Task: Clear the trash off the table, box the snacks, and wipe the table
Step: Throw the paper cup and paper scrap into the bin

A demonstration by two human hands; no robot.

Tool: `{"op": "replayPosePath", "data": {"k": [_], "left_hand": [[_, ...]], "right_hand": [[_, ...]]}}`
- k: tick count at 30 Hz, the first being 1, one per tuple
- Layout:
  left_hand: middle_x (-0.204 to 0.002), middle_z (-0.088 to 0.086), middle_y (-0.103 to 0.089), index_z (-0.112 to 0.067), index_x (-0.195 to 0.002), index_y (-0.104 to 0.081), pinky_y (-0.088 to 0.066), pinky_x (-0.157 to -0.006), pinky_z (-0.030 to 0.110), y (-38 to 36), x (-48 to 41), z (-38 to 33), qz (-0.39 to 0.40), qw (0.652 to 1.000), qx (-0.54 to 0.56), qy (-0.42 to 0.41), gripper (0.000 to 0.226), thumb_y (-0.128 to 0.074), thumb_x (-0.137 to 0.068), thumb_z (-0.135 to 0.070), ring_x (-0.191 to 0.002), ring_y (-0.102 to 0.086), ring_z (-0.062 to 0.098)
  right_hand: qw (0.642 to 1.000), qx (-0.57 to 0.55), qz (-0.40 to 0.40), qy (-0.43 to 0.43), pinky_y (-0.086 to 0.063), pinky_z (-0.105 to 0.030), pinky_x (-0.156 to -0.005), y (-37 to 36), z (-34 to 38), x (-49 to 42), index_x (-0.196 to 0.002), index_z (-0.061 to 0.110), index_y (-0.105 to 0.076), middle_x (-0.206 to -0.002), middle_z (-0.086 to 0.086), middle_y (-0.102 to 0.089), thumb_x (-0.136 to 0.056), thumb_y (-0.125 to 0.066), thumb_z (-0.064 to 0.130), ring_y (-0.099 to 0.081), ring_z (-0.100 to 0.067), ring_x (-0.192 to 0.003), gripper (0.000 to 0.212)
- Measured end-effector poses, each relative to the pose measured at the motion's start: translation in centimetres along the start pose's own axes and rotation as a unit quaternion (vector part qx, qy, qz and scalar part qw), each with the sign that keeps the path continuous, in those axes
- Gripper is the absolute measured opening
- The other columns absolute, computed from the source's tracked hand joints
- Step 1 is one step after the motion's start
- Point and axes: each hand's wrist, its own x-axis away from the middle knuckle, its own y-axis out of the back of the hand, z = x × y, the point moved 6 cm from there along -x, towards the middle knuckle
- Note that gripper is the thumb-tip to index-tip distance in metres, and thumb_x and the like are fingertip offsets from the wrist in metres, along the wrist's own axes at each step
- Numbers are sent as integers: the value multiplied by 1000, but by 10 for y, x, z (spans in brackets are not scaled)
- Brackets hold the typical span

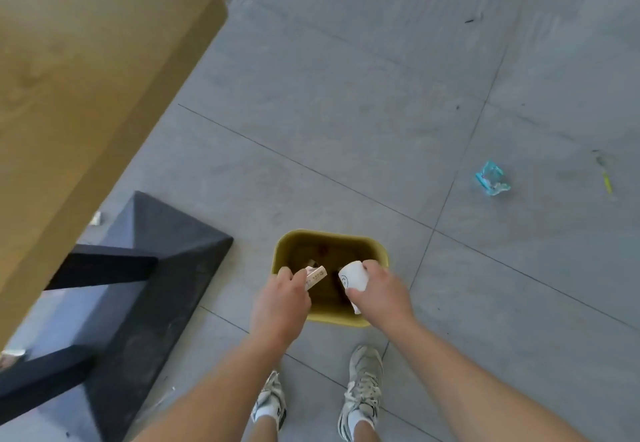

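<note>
Trash fills both my hands above the yellow bin [375,251] on the grey tiled floor [346,112]. My right hand [379,291] has its fingers wrapped around a white paper cup [353,277] printed with a small round black mark I can't read. My left hand [280,298] pinches a pale wrapper [314,277] between thumb and fingers; its reddish print is too blurred to make out. Both pieces hang over the bin's mouth. Beside me, left, is the wooden table [86,78].
</note>
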Motion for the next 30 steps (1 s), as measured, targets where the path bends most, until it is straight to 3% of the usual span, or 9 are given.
{"op": "replayPosePath", "data": {"k": [8,19,24,27,30], "left_hand": [[-94,-4,-48,-29,-143,-45,-44,-63,27,-96,-58,30,36,997,-70,3,40,-38,-103,-24,-79,-47,14],[-109,3,-56,-20,-132,-55,-51,-73,30,-151,-95,43,57,991,-123,-20,32,-43,-102,-21,-88,-50,18],[-124,4,-55,-23,-138,-51,-51,-81,29,-158,-101,41,61,992,-106,-35,37,-49,-101,-27,-101,-53,18],[-135,3,-50,-27,-144,-42,-49,-93,33,-160,-101,38,63,991,-105,-52,54,-59,-95,-41,-116,-50,22],[-136,4,-49,-25,-143,-42,-46,-99,36,-152,-97,38,43,991,-119,-47,57,-58,-93,-47,-121,-47,25]], "right_hand": [[998,54,24,14,-45,-35,-75,-87,-33,-75,-122,19,-50,-113,-6,-58,-85,-63,42,-56,-28,-101,45],[996,85,32,23,-50,-41,-88,-132,-57,-134,-128,19,-47,-119,-9,-58,-87,-67,41,-55,-32,-108,50],[996,85,13,27,-48,-42,-93,-133,-61,-139,-128,20,-46,-122,-10,-56,-89,-66,40,-53,-33,-111,49],[997,73,-1,34,-45,-43,-99,-132,-58,-139,-131,17,-44,-128,-13,-52,-91,-62,41,-50,-36,-116,50],[997,61,-7,45,-46,-41,-99,-128,-55,-133,-131,18,-45,-128,-11,-52,-94,-59,35,-51,-33,-116,43]]}}
